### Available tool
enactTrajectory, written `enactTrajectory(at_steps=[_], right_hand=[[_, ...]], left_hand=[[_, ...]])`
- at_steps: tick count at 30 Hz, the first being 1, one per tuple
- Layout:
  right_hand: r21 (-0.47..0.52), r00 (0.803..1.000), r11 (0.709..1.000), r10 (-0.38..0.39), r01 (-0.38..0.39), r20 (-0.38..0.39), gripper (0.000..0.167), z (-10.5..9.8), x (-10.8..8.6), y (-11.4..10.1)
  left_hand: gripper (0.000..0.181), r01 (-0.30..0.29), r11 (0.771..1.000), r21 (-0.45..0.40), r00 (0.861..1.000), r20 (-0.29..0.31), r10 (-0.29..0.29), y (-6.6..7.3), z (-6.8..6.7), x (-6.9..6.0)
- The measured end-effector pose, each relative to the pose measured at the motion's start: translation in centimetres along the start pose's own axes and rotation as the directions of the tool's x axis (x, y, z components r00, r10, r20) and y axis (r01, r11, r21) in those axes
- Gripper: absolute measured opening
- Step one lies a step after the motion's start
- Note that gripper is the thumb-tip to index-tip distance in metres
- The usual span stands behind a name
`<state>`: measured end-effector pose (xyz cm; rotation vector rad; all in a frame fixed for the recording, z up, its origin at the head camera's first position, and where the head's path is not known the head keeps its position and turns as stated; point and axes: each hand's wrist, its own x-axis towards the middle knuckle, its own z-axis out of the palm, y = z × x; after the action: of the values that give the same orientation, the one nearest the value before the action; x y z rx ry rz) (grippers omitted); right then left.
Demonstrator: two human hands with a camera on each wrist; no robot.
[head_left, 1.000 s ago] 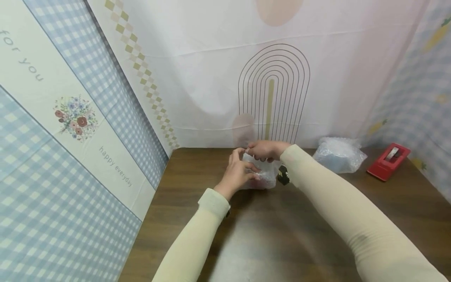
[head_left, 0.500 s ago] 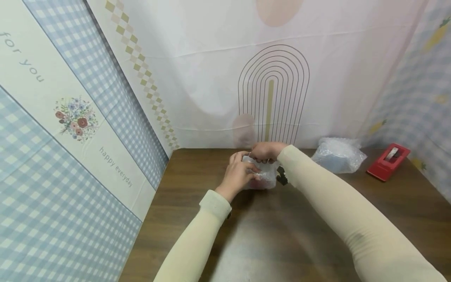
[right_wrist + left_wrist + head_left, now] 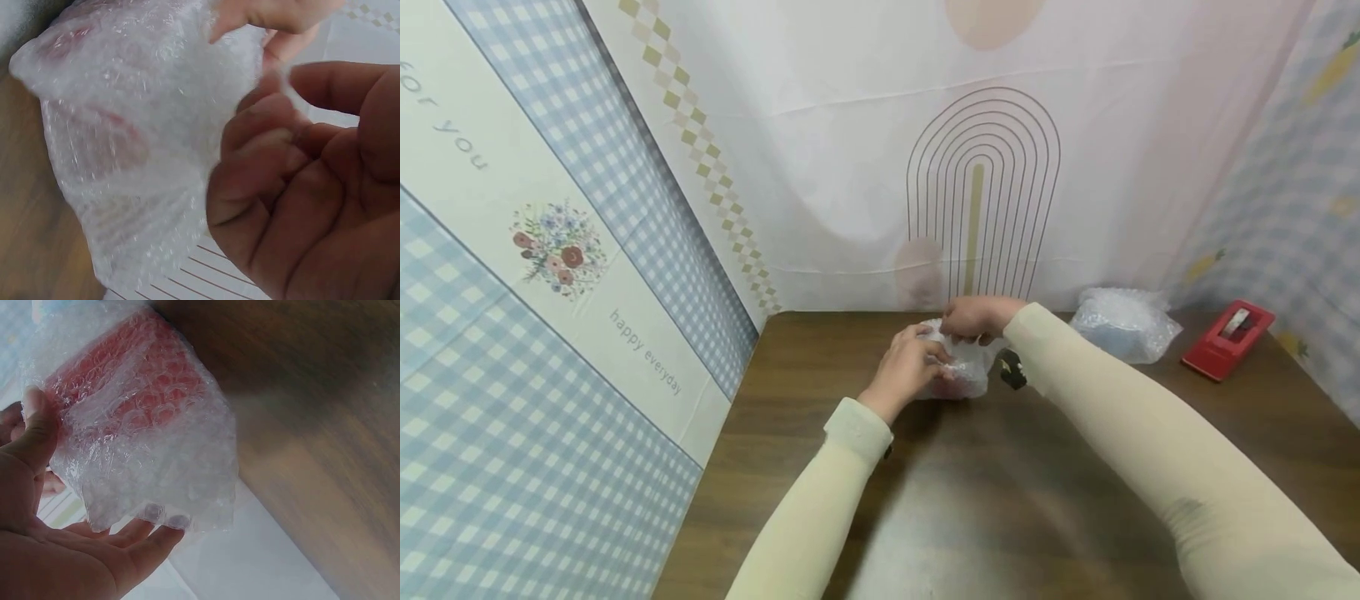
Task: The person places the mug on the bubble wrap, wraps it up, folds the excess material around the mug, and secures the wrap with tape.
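Observation:
A bubble-wrapped parcel [image 3: 962, 379], with something red inside, is at the back middle of the table. My left hand [image 3: 902, 368] grips it from the left; in the left wrist view, the thumb lies on one side of the bubble wrap [image 3: 162, 450] and fingertips touch its edge. Just above the parcel, my right hand [image 3: 976, 318] has its fingers curled. In the right wrist view its thumb and forefinger come close together, but blur hides whether anything thin is between them. Parcel and right hand [image 3: 300, 187] appear side by side there.
Another bubble-wrapped parcel [image 3: 1123, 325], bluish inside, lies at the back right. A red tape dispenser [image 3: 1228, 342] stands beyond it near the right edge. A patterned cloth backdrop [image 3: 842, 192] rises behind the brown wooden table [image 3: 790, 392].
My right hand has drawn a little to the right, away from the left hand's fingertips. The left hand keeps its hold, its upper fingers a little lower on the parcel.

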<state>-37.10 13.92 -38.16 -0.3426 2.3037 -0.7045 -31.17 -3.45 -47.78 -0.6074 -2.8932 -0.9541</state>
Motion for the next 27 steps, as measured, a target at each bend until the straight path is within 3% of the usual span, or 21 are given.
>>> enactTrajectory(at_steps=[3,8,10,15,21,27], right_hand=[[-0.024,0.999,0.999,-0.043,0.042,-0.029,0.014,-0.3,-1.0,0.3],[0.003,0.988,0.996,-0.091,0.092,-0.128,0.048,-0.4,-2.2,0.5],[0.006,0.981,0.994,-0.102,0.105,-0.166,0.054,-0.3,-2.4,0.6],[-0.037,0.968,0.993,-0.114,0.109,-0.225,0.04,0.1,-2.8,1.1],[-0.014,0.954,0.995,-0.099,0.099,-0.282,0.024,0.7,-3.0,3.4],[-0.006,0.931,0.991,-0.127,0.133,-0.342,0.025,1.5,-3.1,4.9]], left_hand=[[0.024,0.007,1.0,-0.004,1.0,0.009,-0.007,0.1,-0.2,0.1],[0.023,-0.006,1.0,0.004,1.0,0.007,0.006,0.0,-0.3,0.1],[0.023,-0.008,1.0,0.003,1.0,0.002,0.008,0.0,-0.2,0.1],[0.023,0.004,1.0,-0.005,1.0,-0.004,-0.004,0.0,0.0,-0.1],[0.026,0.016,1.0,0.01,1.0,-0.01,-0.016,0.1,0.3,-0.3],[0.025,0.019,1.0,0.016,1.0,-0.024,-0.018,0.0,0.4,-0.4]])
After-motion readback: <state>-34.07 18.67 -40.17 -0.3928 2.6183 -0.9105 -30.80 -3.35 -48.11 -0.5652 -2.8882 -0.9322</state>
